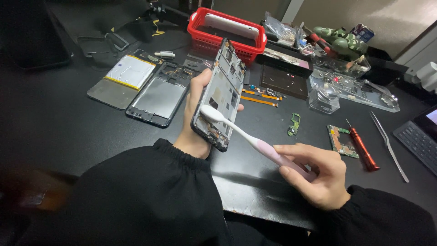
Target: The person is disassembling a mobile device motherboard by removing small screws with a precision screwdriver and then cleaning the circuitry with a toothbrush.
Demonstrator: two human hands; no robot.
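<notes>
My left hand [193, 123] holds an opened phone frame [221, 93] upright and tilted, its inner side with exposed parts facing right. My right hand [316, 175] grips the pink handle of a white and pink toothbrush [255, 143]. The brush head rests against the lower part of the phone frame's inner side. Both arms wear black sleeves.
On the black desk lie a phone back shell [157, 98], a flat battery [129, 71], orange flex cables [259, 97], small green circuit boards [340, 141], a red screwdriver [363, 148] and tweezers [388, 145]. A red basket [227, 32] stands behind, a clear parts tray [353, 89] at right, a keyboard [421, 141] at far right.
</notes>
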